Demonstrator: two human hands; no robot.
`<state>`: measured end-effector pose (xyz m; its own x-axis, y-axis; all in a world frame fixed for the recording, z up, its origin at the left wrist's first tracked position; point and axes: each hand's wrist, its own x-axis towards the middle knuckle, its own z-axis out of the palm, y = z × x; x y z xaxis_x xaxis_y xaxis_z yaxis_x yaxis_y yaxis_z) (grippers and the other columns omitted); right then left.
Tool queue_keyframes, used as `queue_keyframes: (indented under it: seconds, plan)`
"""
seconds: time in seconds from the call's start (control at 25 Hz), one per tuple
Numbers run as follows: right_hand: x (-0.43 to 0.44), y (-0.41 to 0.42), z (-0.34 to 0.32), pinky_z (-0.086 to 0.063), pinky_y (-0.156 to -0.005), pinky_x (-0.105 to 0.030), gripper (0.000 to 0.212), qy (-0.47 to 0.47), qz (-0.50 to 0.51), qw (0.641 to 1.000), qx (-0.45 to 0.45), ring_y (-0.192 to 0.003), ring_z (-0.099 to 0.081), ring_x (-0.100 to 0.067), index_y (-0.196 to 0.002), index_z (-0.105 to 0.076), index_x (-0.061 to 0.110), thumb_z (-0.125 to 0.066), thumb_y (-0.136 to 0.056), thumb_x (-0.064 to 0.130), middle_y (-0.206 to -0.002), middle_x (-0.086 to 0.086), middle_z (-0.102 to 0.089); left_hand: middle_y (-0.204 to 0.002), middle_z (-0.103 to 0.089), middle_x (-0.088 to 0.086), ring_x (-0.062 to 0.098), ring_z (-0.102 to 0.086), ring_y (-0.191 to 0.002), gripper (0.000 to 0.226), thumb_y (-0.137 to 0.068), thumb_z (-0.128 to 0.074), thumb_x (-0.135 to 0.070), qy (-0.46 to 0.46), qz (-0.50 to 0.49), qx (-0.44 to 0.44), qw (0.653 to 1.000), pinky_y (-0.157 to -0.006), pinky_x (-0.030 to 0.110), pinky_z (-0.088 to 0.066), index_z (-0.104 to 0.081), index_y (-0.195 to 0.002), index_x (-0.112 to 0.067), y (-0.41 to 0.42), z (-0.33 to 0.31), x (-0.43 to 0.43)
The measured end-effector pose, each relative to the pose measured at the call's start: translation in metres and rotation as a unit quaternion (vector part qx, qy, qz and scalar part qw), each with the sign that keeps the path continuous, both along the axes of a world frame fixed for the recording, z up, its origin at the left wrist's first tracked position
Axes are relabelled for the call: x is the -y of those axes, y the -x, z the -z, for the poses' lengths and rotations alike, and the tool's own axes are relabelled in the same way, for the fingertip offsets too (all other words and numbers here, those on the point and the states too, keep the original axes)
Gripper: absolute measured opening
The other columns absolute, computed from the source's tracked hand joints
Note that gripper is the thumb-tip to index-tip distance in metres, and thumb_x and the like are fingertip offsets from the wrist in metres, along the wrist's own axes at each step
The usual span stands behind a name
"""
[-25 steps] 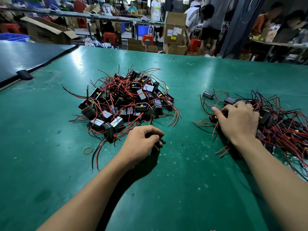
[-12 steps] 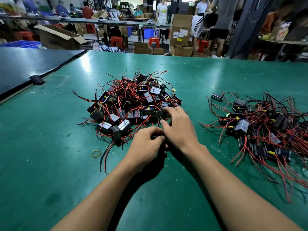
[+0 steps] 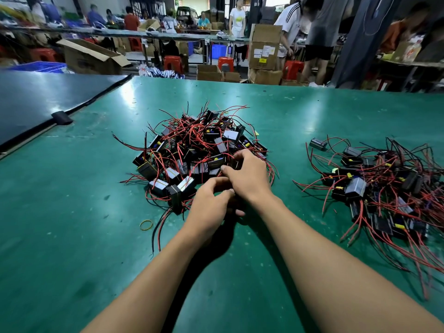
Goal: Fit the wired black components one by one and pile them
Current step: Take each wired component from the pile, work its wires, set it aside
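Centre pile [image 3: 192, 150] of wired black components sits mid-table, a tangle of red and black leads with the blocks heaped on each other. Right hand [image 3: 248, 180] is on its near right edge, fingers curled down over one black component [image 3: 236, 164], thumb tip against that block's near side, so it's pinched between thumb and fingers. The component touches the neighbouring blocks in the pile. Left hand [image 3: 211, 207] is just in front of the pile, fingers curled in, knuckles up, pressed against the heel of the right hand. Whatever is inside the left fist is hidden, can't tell if it holds anything. Both forearms are bare and come in from the bottom edge.

Second heap, the right pile [image 3: 384, 186], is well apart to the right, flatter and more spread, leads trailing toward the near edge. One loose block [image 3: 317, 143] lies at its far left corner.

Yellow rubber band [image 3: 146, 224] lies flat on the green table [image 3: 72, 236], near the left forearm, beside the leads straggling out of the centre pile. Dark board [image 3: 36, 99] adjoins the table on the left, with a black clip [image 3: 62, 117] at the seam. Beyond: cardboard boxes [image 3: 264, 46], red stools [image 3: 173, 63], people [image 3: 237, 18] at other benches, blurred.
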<state>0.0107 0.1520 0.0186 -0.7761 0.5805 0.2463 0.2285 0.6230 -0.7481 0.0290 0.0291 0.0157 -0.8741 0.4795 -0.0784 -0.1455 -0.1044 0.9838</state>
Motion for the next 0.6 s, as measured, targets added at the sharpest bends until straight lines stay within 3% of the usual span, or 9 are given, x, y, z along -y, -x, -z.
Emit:
queue_keyframes:
  seconds: [0.12,0.24,0.32,0.4,0.52,0.6]
  plan:
    - [-0.005,-0.017,-0.008,-0.055,-0.081,-0.034,0.018,0.073,0.02,0.992,-0.104,-0.081,-0.065,-0.016,-0.089,-0.062,0.027,-0.077,-0.079,0.032,-0.082,0.009,-0.069,-0.081,-0.067,0.015,0.022,-0.064,-0.054,0.018,-0.098,-0.05,0.0,-0.05,0.002,0.048,0.998,-0.048,0.033,-0.056,-0.053,-0.116,-0.003,-0.001,-0.003,0.001]
    - [-0.017,-0.035,-0.024,-0.059,-0.083,-0.042,0.01,0.183,0.031,0.967,-0.176,-0.084,-0.071,-0.021,-0.087,-0.064,0.026,-0.074,-0.083,0.025,-0.085,0.003,-0.072,-0.099,-0.06,0.022,0.023,-0.065,-0.056,0.019,-0.098,-0.05,0.0,-0.067,0.002,0.064,0.996,-0.049,0.031,-0.057,-0.051,-0.118,0.0,-0.002,-0.007,0.002]
    - [-0.026,-0.046,-0.037,-0.06,-0.074,-0.039,0.008,0.273,0.042,0.933,-0.231,-0.081,-0.07,-0.024,-0.09,-0.064,0.023,-0.068,-0.089,0.017,-0.089,-0.003,-0.071,-0.101,-0.059,0.024,0.024,-0.064,-0.058,0.022,-0.098,-0.049,0.0,-0.062,0.006,0.06,0.996,-0.052,0.031,-0.058,-0.051,-0.119,0.003,-0.004,-0.007,0.002]
    - [-0.031,-0.059,-0.049,-0.055,-0.056,-0.027,0.008,0.4,0.003,0.878,-0.265,-0.068,-0.066,-0.019,-0.093,-0.063,0.016,-0.059,-0.094,0.01,-0.082,-0.005,-0.07,-0.096,-0.061,0.023,0.025,-0.064,-0.061,0.02,-0.099,-0.049,-0.002,-0.051,0.014,0.054,0.997,-0.057,0.031,-0.057,-0.054,-0.118,0.005,-0.006,-0.007,0.004]
    - [-0.029,-0.079,-0.053,-0.052,-0.055,-0.024,0.008,0.557,-0.147,0.79,-0.21,-0.063,-0.063,-0.016,-0.095,-0.064,0.012,-0.056,-0.092,0.012,-0.085,-0.01,-0.071,-0.087,-0.067,0.02,0.026,-0.066,-0.061,0.021,-0.1,-0.051,-0.013,-0.041,0.035,0.046,0.998,-0.059,0.029,-0.057,-0.06,-0.108,0.004,-0.009,-0.009,0.005]
    - [-0.026,-0.089,-0.047,-0.05,-0.056,-0.024,0.013,0.554,-0.211,0.794,-0.136,-0.062,-0.061,-0.014,-0.097,-0.065,0.015,-0.06,-0.086,0.02,-0.096,-0.012,-0.072,-0.085,-0.069,0.018,0.026,-0.068,-0.063,0.024,-0.099,-0.054,-0.019,-0.033,0.048,0.039,0.998,-0.06,0.029,-0.057,-0.062,-0.104,0.003,-0.01,-0.01,0.006]
